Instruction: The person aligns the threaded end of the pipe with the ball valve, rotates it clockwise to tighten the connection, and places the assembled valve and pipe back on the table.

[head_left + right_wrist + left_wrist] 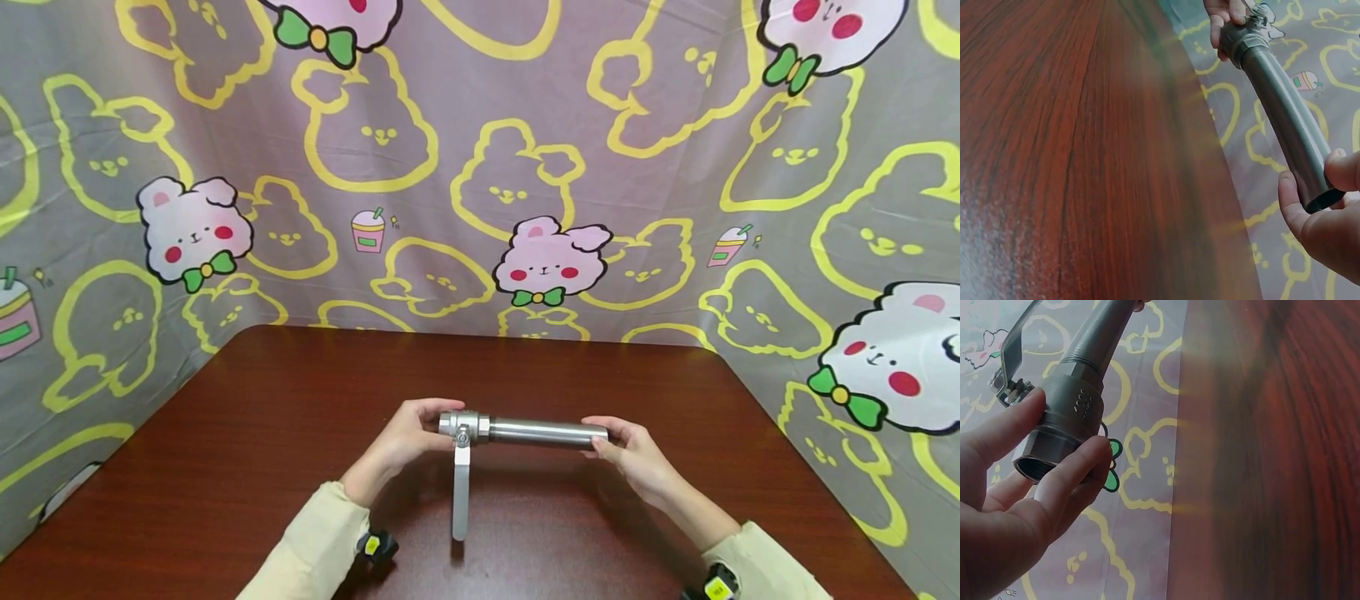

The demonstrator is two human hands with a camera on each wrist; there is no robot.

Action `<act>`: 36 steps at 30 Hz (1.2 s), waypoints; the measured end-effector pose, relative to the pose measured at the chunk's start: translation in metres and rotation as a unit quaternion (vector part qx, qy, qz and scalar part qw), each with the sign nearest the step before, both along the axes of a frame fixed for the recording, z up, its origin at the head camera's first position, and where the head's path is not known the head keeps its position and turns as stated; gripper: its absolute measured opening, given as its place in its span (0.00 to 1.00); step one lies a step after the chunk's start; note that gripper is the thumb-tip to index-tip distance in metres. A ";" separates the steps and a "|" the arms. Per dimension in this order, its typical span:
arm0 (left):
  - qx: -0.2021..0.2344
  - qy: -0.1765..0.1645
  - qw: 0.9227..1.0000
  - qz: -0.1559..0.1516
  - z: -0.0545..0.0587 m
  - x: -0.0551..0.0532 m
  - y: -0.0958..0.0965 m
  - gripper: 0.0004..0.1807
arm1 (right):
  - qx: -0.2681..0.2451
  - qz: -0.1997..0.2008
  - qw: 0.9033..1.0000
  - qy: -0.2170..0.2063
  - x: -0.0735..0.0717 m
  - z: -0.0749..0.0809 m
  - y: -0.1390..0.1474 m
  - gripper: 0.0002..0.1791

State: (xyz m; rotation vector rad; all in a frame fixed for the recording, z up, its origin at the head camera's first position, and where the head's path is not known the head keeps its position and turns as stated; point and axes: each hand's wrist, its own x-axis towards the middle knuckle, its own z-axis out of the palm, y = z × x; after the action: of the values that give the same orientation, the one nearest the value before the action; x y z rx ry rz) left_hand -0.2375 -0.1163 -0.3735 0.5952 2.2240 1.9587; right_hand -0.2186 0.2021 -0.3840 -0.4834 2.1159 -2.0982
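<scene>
The valve (467, 424) and the pipe (543, 432) are held as one straight piece over the near half of the table (337, 375), with the patterned cloth (420, 200) hung behind. The valve is gripped by the left hand (408, 435), thumb on one side and fingers on the other. The pipe is pinched near its far end by the right hand (637, 458). Neither grip is released.

As far as can be judged, the joining is largely done: the pipe is seated in one end of the valve and lined up with it. Fine rings, probably thread, are left showing at the join (1082, 362) in the left wrist view, so some turning may remain; how tight the fit is cannot be told.

The valve's other port (1034, 469) is unfilled, and the pipe's far end (1324, 201) is seen bare and hollow. The lever (461, 500) is set square to the pipe, pointing toward the person; whether its tip is touching the table cannot be made out. The set-down is not yet done.
</scene>
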 end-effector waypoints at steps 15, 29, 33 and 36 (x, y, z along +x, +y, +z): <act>0.028 -0.023 0.999 -0.007 -0.003 0.000 -0.001 0.26 | -0.075 0.060 0.995 0.031 -0.008 0.000 0.007 0.13; 0.026 -0.011 1.000 0.009 0.000 0.000 -0.002 0.26 | -0.076 0.094 0.992 0.025 -0.008 0.003 0.010 0.23; 0.026 -0.016 0.999 0.008 0.002 0.001 -0.002 0.26 | -0.077 0.099 0.991 0.050 -0.009 0.002 0.011 0.24; 0.029 -0.018 0.999 0.009 0.003 0.001 -0.002 0.26 | -0.074 0.103 0.989 0.073 -0.011 0.000 0.012 0.25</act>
State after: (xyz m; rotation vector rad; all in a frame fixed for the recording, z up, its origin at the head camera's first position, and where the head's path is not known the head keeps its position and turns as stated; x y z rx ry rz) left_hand -0.2364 -0.1184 -0.3709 0.5445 2.1642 2.0324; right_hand -0.2300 0.2141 -0.3836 -0.8583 1.8925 -2.1679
